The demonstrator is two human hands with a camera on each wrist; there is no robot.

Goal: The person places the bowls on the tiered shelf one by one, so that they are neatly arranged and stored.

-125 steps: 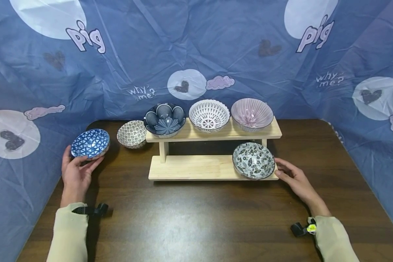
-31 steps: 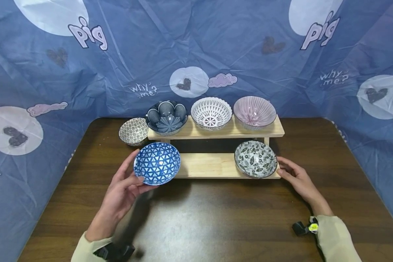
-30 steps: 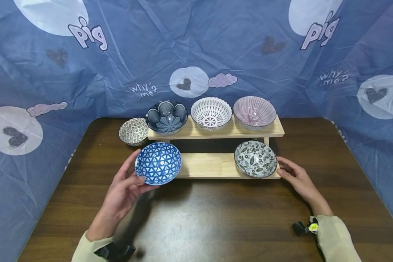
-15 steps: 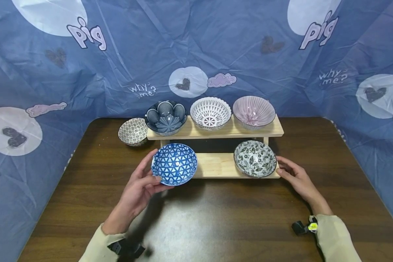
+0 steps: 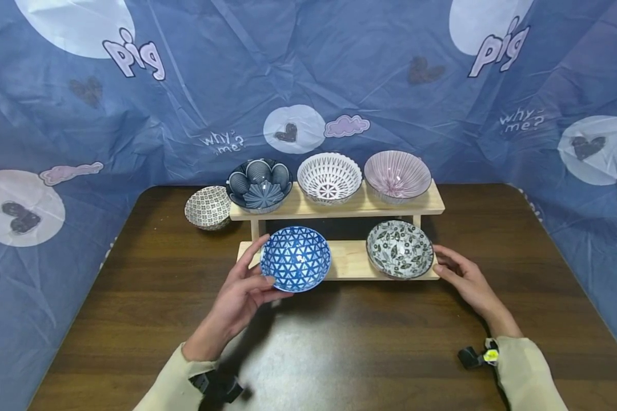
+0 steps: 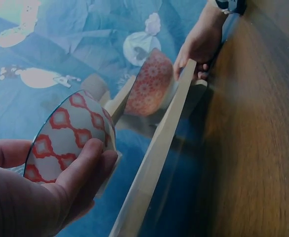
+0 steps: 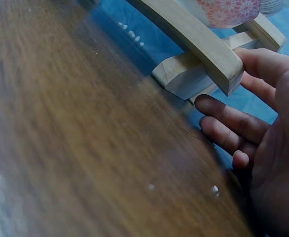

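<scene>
My left hand (image 5: 244, 297) holds a blue-and-white triangle-patterned bowl (image 5: 295, 260), thumb near the rim and fingers under its side. The bowl is tilted toward me and overlaps the lower tier of a two-tier wooden stand (image 5: 347, 260) in the head view. Its outside, with red diamond shapes, shows as the bowl (image 6: 65, 133) in the left wrist view. My right hand (image 5: 465, 282) grips the right end of that lower tier, beside a bowl with a dark leaf pattern (image 5: 400, 250). The right wrist view shows fingers (image 7: 228, 121) around the plank end (image 7: 223, 69).
On the upper tier stand a dark blue bowl (image 5: 259, 185), a white patterned bowl (image 5: 329, 178) and a pink striped bowl (image 5: 397, 176). A small checkered bowl (image 5: 208, 208) sits on the brown table (image 5: 370, 354) left of the stand. Blue printed cloth (image 5: 380, 74) hangs behind.
My left hand has carried the blue-and-white bowl from the table's left side rightward to the front of the lower tier. My right hand has stayed at the stand's end.
</scene>
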